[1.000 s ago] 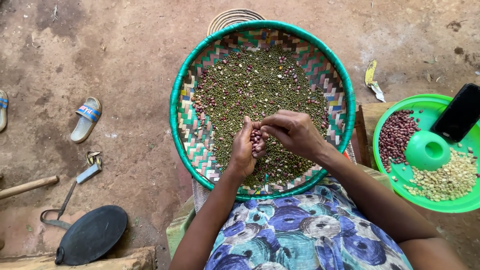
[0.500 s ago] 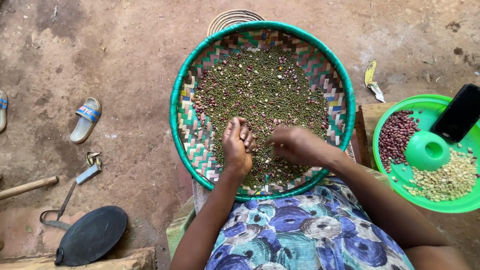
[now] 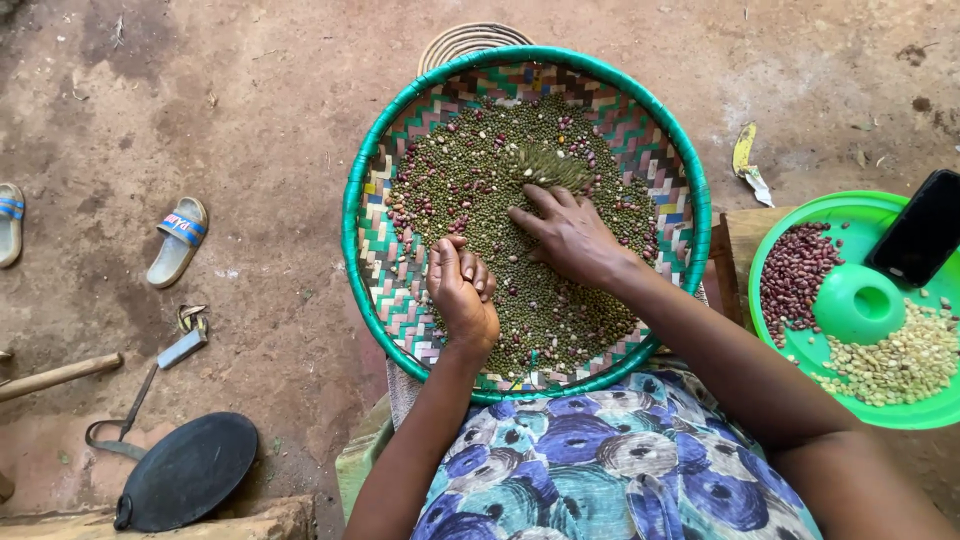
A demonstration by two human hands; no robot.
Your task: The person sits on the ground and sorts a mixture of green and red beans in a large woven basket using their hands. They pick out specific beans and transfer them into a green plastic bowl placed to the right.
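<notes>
1. Woven tray (image 3: 400, 300): round, shallow, bright green rim, zigzag weave in green, pink, tan and white. Sits on the person's lap over a blue-and-grey patterned dress (image 3: 600, 470), above bare dirt ground.
2. Contents: a spread of mixed grains (image 3: 470, 190), mostly small dark green ones, with scattered reddish-brown beans and a few pale kernels. Layer is thickest in the centre and thin at the edge, where the weave shows through.
3. Left hand (image 3: 462, 295): lower-left of tray centre, fingers curled in to a loose fist and resting on the grains. Cannot tell what, if anything, is inside.
4. Right hand (image 3: 570, 232): palm down, fingers spread flat on the grains near the middle of the tray, fingertips pointing up-left. Gripping nothing. A small ridge of green grains is piled just past the fingertips.
5. Green plastic plate (image 3: 790, 350) on the right, apart from the tray: red beans on its left side, pale kernels at lower right, a small green cup (image 3: 858, 302) in the centre, a black phone (image 3: 920, 230) leaning over the top edge.
6. Left of frame, on the ground: a sandal (image 3: 178, 240), a round black pan (image 3: 185, 470), a wooden handle (image 3: 60, 375).
</notes>
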